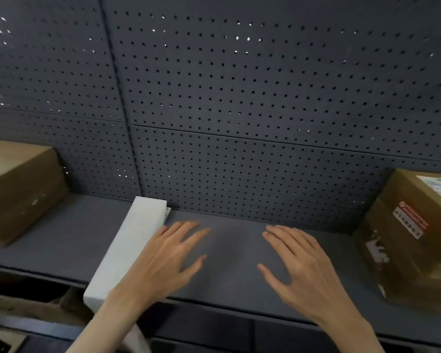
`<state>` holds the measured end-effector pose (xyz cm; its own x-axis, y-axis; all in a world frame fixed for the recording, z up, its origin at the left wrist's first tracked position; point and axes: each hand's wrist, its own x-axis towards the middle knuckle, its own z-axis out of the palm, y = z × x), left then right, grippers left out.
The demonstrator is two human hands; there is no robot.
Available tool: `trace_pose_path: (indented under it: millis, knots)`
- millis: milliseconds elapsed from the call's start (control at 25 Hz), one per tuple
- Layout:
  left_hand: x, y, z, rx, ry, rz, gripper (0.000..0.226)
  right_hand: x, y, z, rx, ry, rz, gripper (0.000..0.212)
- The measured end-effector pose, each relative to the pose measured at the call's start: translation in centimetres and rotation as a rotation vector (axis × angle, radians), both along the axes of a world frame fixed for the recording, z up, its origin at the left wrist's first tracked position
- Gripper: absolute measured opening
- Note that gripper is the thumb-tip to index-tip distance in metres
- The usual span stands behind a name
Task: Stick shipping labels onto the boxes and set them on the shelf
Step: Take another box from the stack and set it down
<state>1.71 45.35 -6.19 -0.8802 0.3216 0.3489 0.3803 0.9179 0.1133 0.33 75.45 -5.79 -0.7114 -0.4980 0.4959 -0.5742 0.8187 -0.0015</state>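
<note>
Only blurred labels, brown box

Dim, soft-focus view; light glints through the pegboard holes, edges bowed by wide-angle distortion.

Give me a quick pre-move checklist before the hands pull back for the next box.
1. Left hand free: ok, fingers spread, holding nothing.
2. Right hand free: ok, fingers spread, holding nothing.
3. White box on the shelf: not ok, its near end hangs over the front edge.
4. Label on the white box: cannot tell, only a sliver shows at its far right edge.
5. Room between white box and right brown box: ok, bare shelf there.
</note>
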Motion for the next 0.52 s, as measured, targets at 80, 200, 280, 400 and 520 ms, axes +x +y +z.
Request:
trace_pose_path:
  millis: [80, 200, 280, 400, 520]
  knots:
    - [-0.5, -3.9, -0.7, -0.017, -0.008, 0.044, 0.051, -1.0, -3.9, -0.9, 0.008, -0.009, 0.035, 0.057]
    - [-1.1, -9.3, -1.2, -0.003, -0.008, 0.131, 0.052, -3.3, -9.2, -2.1, 0.022, 0.001, 0.105, 0.056]
    - [-1.1, -12.4, -1.2, -0.001, -0.017, 0.170, 0.052, -4.4, -12.4, -2.3, 0.007, 0.009, 0.137, 0.056]
    - [-2.1, -18.2, -1.0, -0.029, 0.004, 0.200, 0.052, -6.3, -18.0, -2.5, -0.017, 0.014, 0.159, 0.056]
    - [-3.5, -24.3, -1.5, -0.038, 0.031, 0.189, 0.052, -7.5, -24.3, -2.8, -0.035, 0.010, 0.136, 0.057]
